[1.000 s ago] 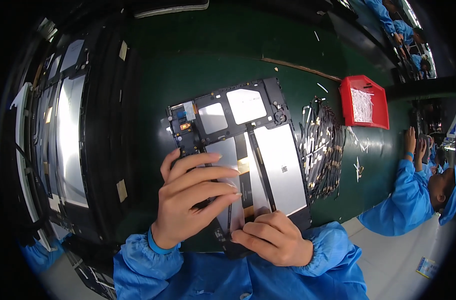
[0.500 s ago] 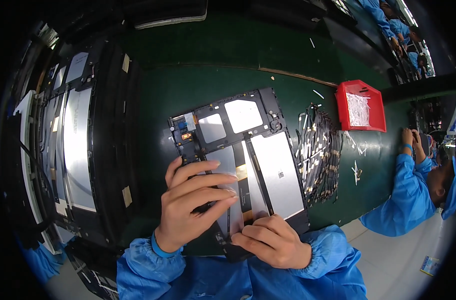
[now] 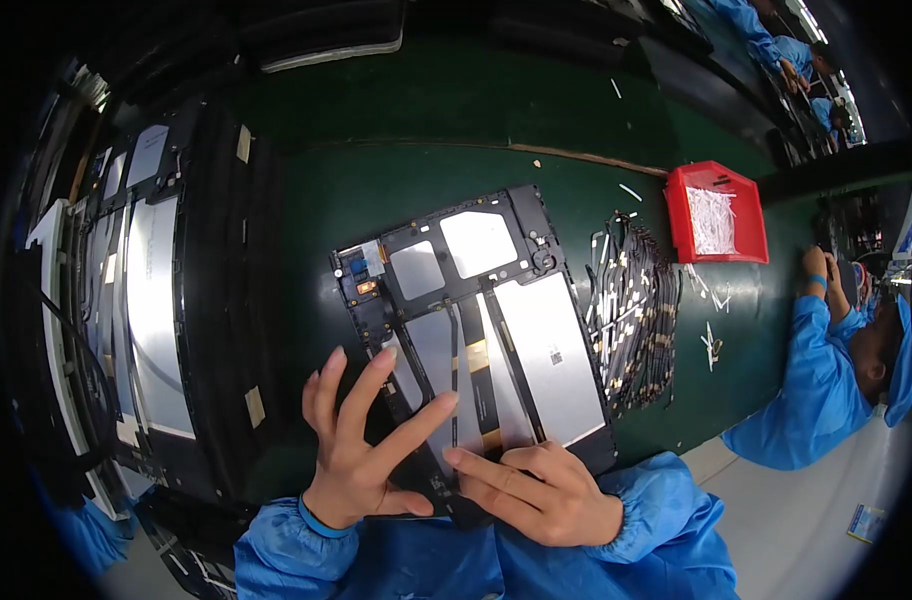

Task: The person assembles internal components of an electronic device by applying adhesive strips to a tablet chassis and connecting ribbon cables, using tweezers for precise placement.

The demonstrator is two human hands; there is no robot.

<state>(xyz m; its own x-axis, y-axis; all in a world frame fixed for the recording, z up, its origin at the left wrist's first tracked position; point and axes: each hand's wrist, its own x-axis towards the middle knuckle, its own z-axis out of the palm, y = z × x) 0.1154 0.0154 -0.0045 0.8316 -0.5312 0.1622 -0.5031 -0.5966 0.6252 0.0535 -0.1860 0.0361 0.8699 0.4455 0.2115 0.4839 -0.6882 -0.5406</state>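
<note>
A tablet-like device (image 3: pixel 561 360) lies tilted on the green bench in front of me, with its inside showing: silvery plates, a black frame and gold tape. Down its left half runs a thin black flat cable (image 3: pixel 455 370). My left hand (image 3: pixel 361 440) is spread over the device's lower left edge, holding nothing. Along the lower part lies my right hand (image 3: pixel 541 490), one fingertip stretched out onto the lower end of the cable and other fingers bent. The bottom edge of the device is partly hidden by this hand.
A bundle of black flat cables (image 3: pixel 634 310) lies right of the device. Beyond it stands a red bin (image 3: pixel 679 225) of small white strips, with loose white bits (image 3: pixel 713 345) nearby. Similar opened devices (image 3: pixel 156 310) stand at the left. A person in blue (image 3: pixel 801 400) sits at the right.
My left hand has drawn back toward the lower left and spread its fingers, uncovering the black cable. One right finger has stretched out onto the cable's lower end.
</note>
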